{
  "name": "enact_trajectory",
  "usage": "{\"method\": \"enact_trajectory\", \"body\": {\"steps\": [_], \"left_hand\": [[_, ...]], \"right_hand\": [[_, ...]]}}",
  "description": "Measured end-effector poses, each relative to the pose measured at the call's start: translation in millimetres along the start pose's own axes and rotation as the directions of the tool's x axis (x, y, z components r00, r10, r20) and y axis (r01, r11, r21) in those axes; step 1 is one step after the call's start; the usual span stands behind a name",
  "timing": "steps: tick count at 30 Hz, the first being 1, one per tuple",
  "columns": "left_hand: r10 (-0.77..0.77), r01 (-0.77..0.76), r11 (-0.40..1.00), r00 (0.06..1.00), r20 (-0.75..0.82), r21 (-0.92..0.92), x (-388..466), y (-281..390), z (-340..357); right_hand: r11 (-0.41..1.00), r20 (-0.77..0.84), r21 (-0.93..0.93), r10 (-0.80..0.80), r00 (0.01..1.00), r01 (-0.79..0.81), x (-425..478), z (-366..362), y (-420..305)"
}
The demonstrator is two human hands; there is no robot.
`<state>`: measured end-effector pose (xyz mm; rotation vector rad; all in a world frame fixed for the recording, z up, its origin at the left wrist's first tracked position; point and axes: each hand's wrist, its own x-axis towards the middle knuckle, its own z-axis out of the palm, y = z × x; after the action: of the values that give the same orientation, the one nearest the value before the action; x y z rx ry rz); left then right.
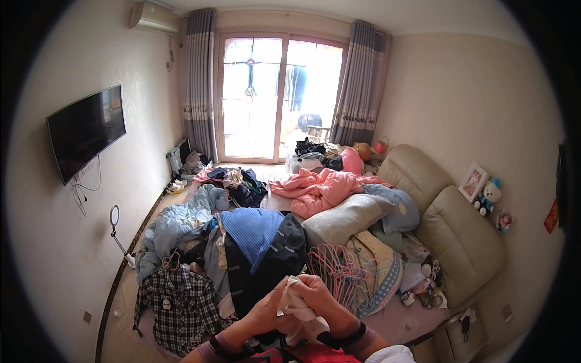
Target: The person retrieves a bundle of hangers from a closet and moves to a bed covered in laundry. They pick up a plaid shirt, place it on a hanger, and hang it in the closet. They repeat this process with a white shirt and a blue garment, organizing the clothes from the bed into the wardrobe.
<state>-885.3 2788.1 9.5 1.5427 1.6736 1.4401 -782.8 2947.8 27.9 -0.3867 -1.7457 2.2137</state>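
A small white cloth garment [296, 303] is bunched between my two hands in front of my body, its exact kind hard to make out. My left hand [268, 305] grips its left side, and my right hand [317, 294] pinches its upper right part. Part of the white fabric hangs down below my fingers. Just beyond lie a dark garment [290, 245] and a ribbed blue garment [254, 231] on top of it. Pink and blue clothes hangers [338, 270] are heaped to the right of my hands. To the left, a black-and-white plaid shirt [179, 304] lies flat with a hanger in its collar.
Clothes cover much of the bed [390, 324]. A pink quilt [320, 188], a pale pillow [347, 218] and a light-blue quilt [174, 231] lie farther back. Small items [424, 281] crowd the right side by the padded headboard [463, 245]. A ring-shaped lamp [115, 215] stands at left.
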Motion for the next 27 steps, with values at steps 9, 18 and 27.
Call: {"method": "enact_trajectory", "body": {"steps": [9, 18, 27], "left_hand": [[0.578, -0.343, 0.725, 0.774, -0.258, 0.597, -5, 8, 5], [0.291, -0.253, 0.945, 0.94, -0.179, 0.21, -7, 4, 7], [0.151, -0.149, 0.982, 0.989, 0.011, -0.116, -16, -15, 7]], "right_hand": [[0.982, 0.022, 0.173, 0.076, 0.997, -0.079, -7, -9, 1], [0.99, 0.068, 0.127, 0.06, 0.996, -0.068, -16, 2, 0], [0.966, 0.06, 0.241, 0.083, 0.995, -0.095, -15, 4, -3]]}}
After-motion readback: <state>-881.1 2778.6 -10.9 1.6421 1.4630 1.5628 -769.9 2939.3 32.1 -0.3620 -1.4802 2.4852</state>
